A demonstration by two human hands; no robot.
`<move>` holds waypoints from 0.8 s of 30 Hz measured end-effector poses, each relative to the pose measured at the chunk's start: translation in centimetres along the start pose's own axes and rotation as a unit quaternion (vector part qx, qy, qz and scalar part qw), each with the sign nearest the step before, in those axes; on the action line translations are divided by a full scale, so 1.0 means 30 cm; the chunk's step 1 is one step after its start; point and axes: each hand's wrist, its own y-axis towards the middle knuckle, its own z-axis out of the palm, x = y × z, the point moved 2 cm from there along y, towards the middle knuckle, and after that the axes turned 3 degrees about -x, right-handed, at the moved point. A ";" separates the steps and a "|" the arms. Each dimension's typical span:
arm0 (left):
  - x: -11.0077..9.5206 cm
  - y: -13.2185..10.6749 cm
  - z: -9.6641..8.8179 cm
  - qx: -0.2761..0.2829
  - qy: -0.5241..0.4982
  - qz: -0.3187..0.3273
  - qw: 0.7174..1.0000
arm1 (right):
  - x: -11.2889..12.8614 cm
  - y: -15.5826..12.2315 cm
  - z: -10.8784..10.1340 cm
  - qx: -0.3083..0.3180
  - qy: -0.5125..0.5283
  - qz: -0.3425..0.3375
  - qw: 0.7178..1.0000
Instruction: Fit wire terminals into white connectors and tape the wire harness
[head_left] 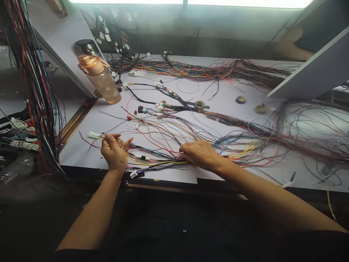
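My left hand [113, 151] pinches the wires just behind a white connector [94, 135], with other fingers partly spread. From that hand a wire bundle [160, 161] of yellow, black and red strands runs right along the table's front edge. My right hand [200, 154] is closed over this bundle, its fingertips partly hidden among the wires. A smaller white connector [133, 174] lies below the bundle, near the edge. Loose thin wires [169, 127] with small red and white connectors fan out beyond both hands.
A bottle [102, 78] stands at the back left. Tape rolls [199, 105] [240, 99] lie past the middle. A long harness [185, 71] stretches along the back. Hanging wires [32, 80] border the left side, and a tilted panel [311, 65] stands at right.
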 end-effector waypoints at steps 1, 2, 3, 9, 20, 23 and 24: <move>0.000 0.000 0.000 0.005 0.009 0.005 1.000 | 0.000 0.001 0.004 -0.002 0.003 -0.005 1.000; 0.001 0.000 -0.002 0.008 0.019 0.009 1.000 | -0.002 0.000 0.008 0.000 0.003 -0.008 1.000; 0.001 0.000 -0.005 0.011 0.029 0.014 0.999 | -0.009 -0.003 0.011 0.002 0.006 -0.007 1.000; 0.003 0.004 -0.036 0.021 0.066 0.036 0.997 | -0.102 -0.040 0.006 -0.047 0.189 0.069 0.979; -0.002 -0.008 -0.057 0.041 0.100 0.060 0.992 | -0.087 0.026 0.001 -0.033 0.111 0.158 0.981; 0.001 -0.010 -0.063 0.034 0.104 0.061 0.992 | -0.099 0.016 -0.010 -0.044 0.106 0.167 0.979; 0.002 -0.010 -0.064 0.036 0.105 0.060 0.992 | -0.095 0.012 -0.014 -0.047 0.102 0.165 0.980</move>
